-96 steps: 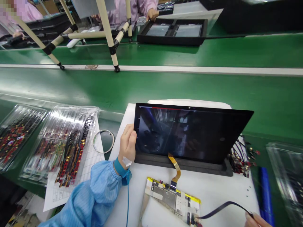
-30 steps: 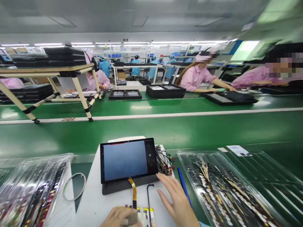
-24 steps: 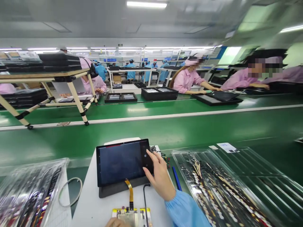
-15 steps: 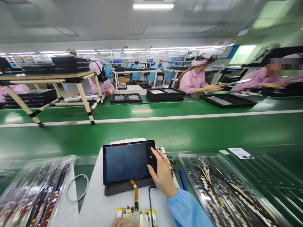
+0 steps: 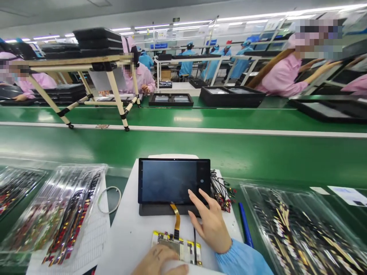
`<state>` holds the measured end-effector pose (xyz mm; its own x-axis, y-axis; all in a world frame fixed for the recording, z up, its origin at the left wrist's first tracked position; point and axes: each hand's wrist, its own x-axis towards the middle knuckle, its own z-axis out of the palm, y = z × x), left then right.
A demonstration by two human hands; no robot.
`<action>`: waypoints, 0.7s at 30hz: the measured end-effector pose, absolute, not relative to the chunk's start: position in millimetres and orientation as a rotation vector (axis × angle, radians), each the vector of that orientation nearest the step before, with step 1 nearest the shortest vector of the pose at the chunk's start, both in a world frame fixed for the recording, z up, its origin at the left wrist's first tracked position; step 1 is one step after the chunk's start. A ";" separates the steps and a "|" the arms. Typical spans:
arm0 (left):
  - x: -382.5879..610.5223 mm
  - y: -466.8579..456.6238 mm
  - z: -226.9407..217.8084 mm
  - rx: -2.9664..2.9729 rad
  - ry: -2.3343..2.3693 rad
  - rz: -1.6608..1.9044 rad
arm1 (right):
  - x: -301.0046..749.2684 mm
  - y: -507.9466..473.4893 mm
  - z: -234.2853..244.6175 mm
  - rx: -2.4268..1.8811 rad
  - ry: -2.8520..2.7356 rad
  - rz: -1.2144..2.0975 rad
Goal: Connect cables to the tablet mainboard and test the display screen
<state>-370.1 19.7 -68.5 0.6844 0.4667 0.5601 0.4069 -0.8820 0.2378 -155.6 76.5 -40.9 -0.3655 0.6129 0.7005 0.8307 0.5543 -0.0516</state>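
Note:
A tablet screen [image 5: 169, 181], dark and lit with a camera-style display, leans over a dark grey backing on a white work board [image 5: 126, 229]. From its lower edge an orange ribbon cable [image 5: 177, 219] runs down to a circuit board and battery assembly [image 5: 190, 248] with yellow tape. My right hand [image 5: 210, 221] is open, fingers spread, before the screen's lower right corner; whether a fingertip touches the glass I cannot tell. My left hand [image 5: 157, 259] curls at the bottom edge, over the assembly's near side, around something pale. A black cable [image 5: 195, 244] lies beside the assembly.
Clear trays of cable parts stand at left [image 5: 65, 206] and right [image 5: 286, 225]. A blue pen-like tool [image 5: 246, 225] and a bundle of thin wires [image 5: 222, 191] lie right of the screen. Beyond the green bench [image 5: 200, 149], co-workers sit by black trays [image 5: 229, 97].
My view has tilted down and turned left. My right hand has moved down from the screen's right side toward its lower corner. More of my left hand shows over the assembly.

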 end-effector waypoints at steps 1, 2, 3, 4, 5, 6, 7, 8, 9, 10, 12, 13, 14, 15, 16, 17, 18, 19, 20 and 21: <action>-369.1 19.5 -67.4 2.812 0.731 0.980 | -156.2 76.5 -40.3 -1.161 -2.112 -0.422; -368.3 19.4 -66.7 2.823 0.731 0.994 | -156.7 76.4 -39.7 -1.169 -2.116 -0.431; -367.7 19.4 -66.2 2.825 0.728 1.014 | -157.0 76.2 -39.0 -1.175 -2.115 -0.438; -367.3 19.5 -65.8 2.820 0.722 1.027 | -157.2 76.0 -38.3 -1.180 -2.114 -0.440; -367.2 19.5 -65.3 2.806 0.712 1.028 | -157.4 75.6 -37.3 -1.185 -2.114 -0.439; -367.1 19.5 -64.6 2.769 0.726 1.025 | -157.7 75.3 -36.1 -1.189 -2.116 -0.442; -367.0 19.5 -63.7 2.719 0.751 1.024 | -158.0 75.0 -34.6 -1.191 -2.121 -0.452; -366.8 19.4 -62.6 2.669 0.768 1.019 | -158.4 74.7 -32.8 -1.194 -2.126 -0.466; -366.5 19.2 -61.6 2.622 0.780 1.014 | -158.7 74.4 -30.8 -1.193 -2.127 -0.483; -366.0 19.0 -60.9 2.580 0.794 1.009 | -159.1 74.1 -28.9 -1.189 -2.119 -0.498; -364.5 18.7 -60.4 2.517 0.841 1.008 | -159.2 73.5 -25.9 -1.175 -2.084 -0.513; -363.7 18.6 -60.6 2.499 0.862 1.006 | -158.9 73.2 -25.1 -1.171 -2.065 -0.510; -363.0 18.6 -61.0 2.486 0.893 1.008 | -158.3 72.9 -24.8 -1.168 -2.050 -0.503; -362.5 18.7 -61.3 2.493 0.907 1.009 | -157.5 72.7 -25.1 -1.164 -2.042 -0.492; -362.3 19.0 -61.4 2.524 0.893 1.009 | -156.5 72.4 -26.0 -1.160 -2.038 -0.475; -362.3 19.4 -61.0 2.571 0.858 1.008 | -155.5 72.2 -27.4 -1.153 -2.035 -0.459; -362.5 19.8 -60.2 2.618 0.819 1.009 | -154.5 71.9 -29.1 -1.146 -2.029 -0.441; -362.8 20.3 -59.0 2.658 0.787 1.015 | -153.6 71.6 -31.0 -1.136 -2.026 -0.421; -363.3 20.8 -57.4 2.684 0.772 1.017 | -152.8 71.3 -33.0 -1.129 -2.022 -0.400; -363.7 21.3 -55.7 2.698 0.770 1.021 | -152.3 71.0 -34.8 -1.121 -2.018 -0.379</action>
<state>-363.7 21.3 -55.7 0.6353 0.5165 0.5742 0.4101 -0.8556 0.3159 -152.3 71.0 -34.8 -0.3060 0.5843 0.7516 0.8173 0.5661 -0.1074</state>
